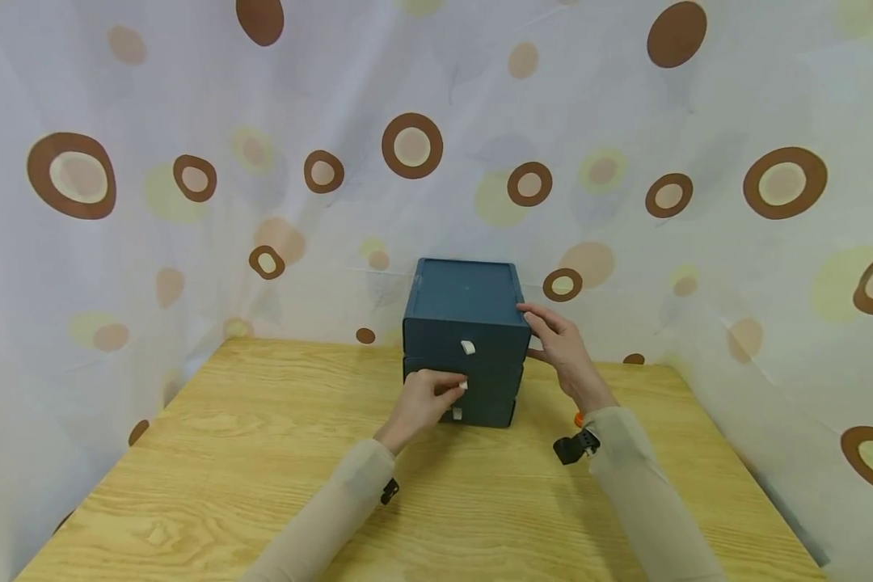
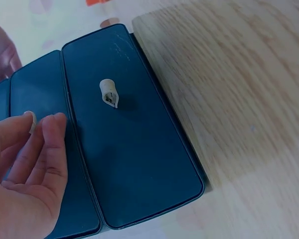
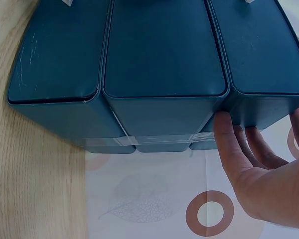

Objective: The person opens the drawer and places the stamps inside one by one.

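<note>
Bare table (image 1: pixel 262 453) before drawer unit (image 1: pixel 466 303)

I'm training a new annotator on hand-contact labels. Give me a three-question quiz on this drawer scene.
1. True or false: the left hand pinches the small white handle of the middle drawer of the dark teal plastic three-drawer cabinet.
2. Multiple choice: where does the right hand rest? A) flat on the light wooden table; B) against the cabinet's right side near its top; C) on the bottom drawer's handle.
3. Fill in: the curtain behind the table is white with brown ____.

Key: 1 true; 2 B; 3 circles.
</note>
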`<state>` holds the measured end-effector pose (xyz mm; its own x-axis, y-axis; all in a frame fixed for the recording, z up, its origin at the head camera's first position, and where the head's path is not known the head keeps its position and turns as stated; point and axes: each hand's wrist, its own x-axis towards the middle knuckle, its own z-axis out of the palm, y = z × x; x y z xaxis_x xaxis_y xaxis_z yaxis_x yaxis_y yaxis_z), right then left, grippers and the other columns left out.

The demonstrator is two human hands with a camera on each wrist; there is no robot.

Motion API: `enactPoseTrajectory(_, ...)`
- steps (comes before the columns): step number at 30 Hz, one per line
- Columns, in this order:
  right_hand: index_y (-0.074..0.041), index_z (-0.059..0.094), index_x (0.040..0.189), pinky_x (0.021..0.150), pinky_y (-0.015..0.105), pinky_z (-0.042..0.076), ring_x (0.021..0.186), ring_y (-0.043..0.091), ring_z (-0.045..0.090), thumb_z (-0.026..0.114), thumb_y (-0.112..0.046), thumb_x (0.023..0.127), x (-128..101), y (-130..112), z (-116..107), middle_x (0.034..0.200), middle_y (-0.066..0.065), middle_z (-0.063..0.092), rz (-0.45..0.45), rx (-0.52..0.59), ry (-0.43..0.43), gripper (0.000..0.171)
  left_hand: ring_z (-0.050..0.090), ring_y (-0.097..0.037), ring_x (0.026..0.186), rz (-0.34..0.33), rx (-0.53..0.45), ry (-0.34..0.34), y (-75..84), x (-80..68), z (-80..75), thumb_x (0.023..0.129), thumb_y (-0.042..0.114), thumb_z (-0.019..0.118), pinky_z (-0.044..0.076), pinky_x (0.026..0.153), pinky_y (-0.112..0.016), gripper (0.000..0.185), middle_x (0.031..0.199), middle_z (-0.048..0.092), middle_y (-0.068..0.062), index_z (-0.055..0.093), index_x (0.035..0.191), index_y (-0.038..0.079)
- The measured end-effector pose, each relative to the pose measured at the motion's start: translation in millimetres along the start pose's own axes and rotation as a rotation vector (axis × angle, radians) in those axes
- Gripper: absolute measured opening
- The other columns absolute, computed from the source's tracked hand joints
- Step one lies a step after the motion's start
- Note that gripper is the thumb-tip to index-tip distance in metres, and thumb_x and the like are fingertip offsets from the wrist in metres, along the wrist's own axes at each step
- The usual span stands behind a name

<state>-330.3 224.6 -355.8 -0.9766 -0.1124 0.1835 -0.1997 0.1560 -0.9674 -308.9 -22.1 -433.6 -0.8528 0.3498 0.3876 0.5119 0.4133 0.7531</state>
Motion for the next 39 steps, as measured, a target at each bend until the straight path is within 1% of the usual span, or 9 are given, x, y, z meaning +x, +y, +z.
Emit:
enactPoseTrajectory(6,-0.015,0.045,0.147,0.108,0.056,0.04,0.148,0.034,0.025,0.047,-0.043,0.102,-1.1,1.2,0.8,0.163,0.005,0.023,-0.006,0.008,0.004,0.053,0.072,-0.015,0.093,-0.019,0.001,-0.03,-0.5,-0.9,-2.7,0.096,0.019,0.065,0.056,0.07,-0.024,0.027,0.114,0.073,-0.005,0.071,0.122,0.013)
enactPoseTrajectory(9,-0.016,0.045,0.148,0.108,0.057,0.039,0.148,0.034,0.025,0.047,-0.043,0.102,-0.8,0.9,1.9,0.163,0.005,0.022,-0.007,0.014,0.002,0.052,0.071,-0.016,0.095,-0.02,0.017,-0.042,0.7,-1.9,-5.5,0.095,0.02,0.066,0.057,0.075,-0.028,0.029,0.114,0.073,-0.004,0.07,0.123,0.014)
enactPoseTrajectory(14,-0.015,0.045,0.148,0.108,0.058,0.038,0.148,0.034,0.026,0.048,-0.041,0.103,-0.8,0.7,2.4,0.163,0.005,0.022,-0.013,0.027,0.0,0.052,0.07,-0.015,0.094,0.003,0.026,-0.024,0.3,-1.6,-10.3,0.095,0.019,0.066,0.057,0.08,-0.03,0.024,0.11,0.074,-0.002,0.073,0.117,0.013)
enactPoseTrajectory(17,-0.015,0.045,0.148,0.108,0.057,0.039,0.147,0.034,0.028,0.048,-0.041,0.103,-1.0,1.5,1.8,0.162,0.004,0.024,-0.023,0.028,0.002,0.052,0.069,-0.015,0.093,0.022,0.018,-0.003,0.0,-1.9,-14.1,0.095,0.019,0.065,0.056,0.08,-0.031,0.02,0.107,0.074,-0.002,0.075,0.112,0.013)
enactPoseTrajectory(24,-0.017,0.045,0.148,0.103,0.051,0.046,0.141,0.032,0.038,0.048,-0.042,0.102,-3.0,4.0,-0.1,0.159,0.005,0.032,-0.079,-0.015,0.017,0.052,0.07,-0.02,0.083,0.04,-0.033,0.06,1.4,-2.3,-22.7,0.097,0.018,0.064,0.056,0.073,-0.029,0.018,0.096,0.075,-0.007,0.076,0.104,0.009)
enactPoseTrajectory(29,-0.018,0.045,0.148,0.092,0.034,0.054,0.131,0.027,0.049,0.048,-0.039,0.103,-5.5,8.9,0.4,0.154,0.008,0.04,-0.123,-0.043,0.048,0.05,0.071,-0.021,0.078,0.017,-0.074,0.113,5.2,-3.9,-28.2,0.097,0.021,0.064,0.056,0.069,-0.028,0.019,0.09,0.075,-0.006,0.077,0.102,0.009)
enactPoseTrajectory(32,-0.015,0.047,0.146,0.085,0.027,0.056,0.122,0.018,0.054,0.047,-0.034,0.104,-7.8,12.9,1.1,0.148,0.011,0.046,-0.154,-0.038,0.082,0.047,0.07,-0.018,0.074,0.025,-0.101,0.165,7.0,-4.0,-31.1,0.096,0.024,0.065,0.056,0.067,-0.027,0.02,0.086,0.075,-0.006,0.077,0.099,0.009)
enactPoseTrajectory(36,-0.008,0.055,0.139,0.085,0.03,0.057,0.106,0.008,0.061,0.051,-0.03,0.103,-11.1,17.0,2.2,0.13,0.008,0.058,-0.188,-0.026,0.142,0.042,0.069,-0.017,0.069,0.077,-0.155,0.249,8.0,-1.1,-35.4,0.096,0.025,0.065,0.055,0.064,-0.027,0.023,0.08,0.073,-0.009,0.077,0.094,0.006)
enactPoseTrajectory(39,-0.002,0.059,0.132,0.085,0.035,0.058,0.097,0.006,0.064,0.054,-0.029,0.102,-13.7,20.3,3.3,0.114,0.0,0.063,-0.196,-0.025,0.17,0.04,0.068,-0.022,0.067,0.123,-0.178,0.308,7.2,2.2,-38.9,0.095,0.023,0.066,0.055,0.062,-0.027,0.023,0.076,0.072,-0.012,0.076,0.09,0.003)
